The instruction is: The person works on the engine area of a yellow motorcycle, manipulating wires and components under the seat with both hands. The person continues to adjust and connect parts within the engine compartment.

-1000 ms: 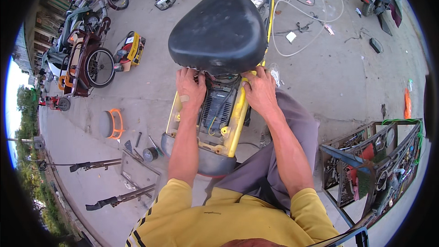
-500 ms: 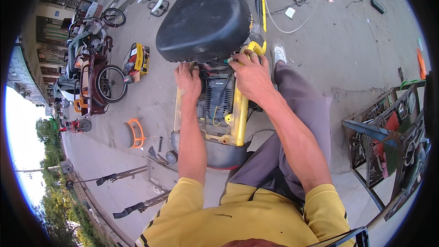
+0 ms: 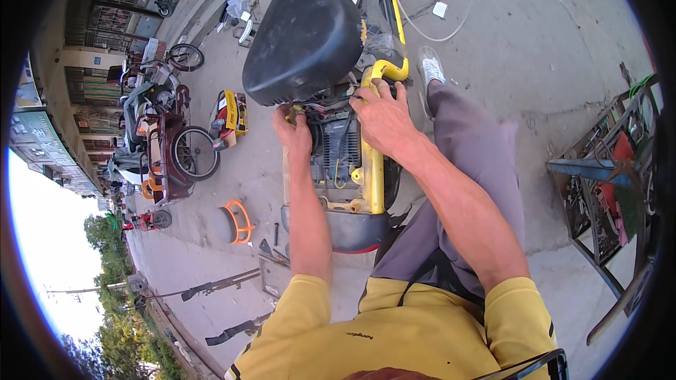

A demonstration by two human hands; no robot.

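Observation:
A scooter with a yellow tube frame (image 3: pixel 373 169) stands in front of me, its black seat (image 3: pixel 303 42) tipped up and away. Inside the opening lies a finned metal controller box (image 3: pixel 341 146) with several thin wires (image 3: pixel 328 108) above it. My left hand (image 3: pixel 293 128) is at the opening's left side below the seat, fingers closed around something small and partly hidden. Over the right frame tube, my right hand (image 3: pixel 382 116) has bent fingers closed beside the wires; what they hold is hidden. The rear cover (image 3: pixel 338 231) is dark.
On the left are a cargo tricycle (image 3: pixel 165 134), a yellow-and-red box-shaped machine (image 3: pixel 231 118) and an orange-rimmed round object (image 3: pixel 239 222). A metal rack of tools and parts (image 3: pixel 598 176) stands at right. A pale hose (image 3: pixel 461 24) lies on the ground beyond.
The view has shifted, moving the surroundings in the picture. Both hands stay at the opening under the seat; my right fingers have shifted slightly along the tube and wires.

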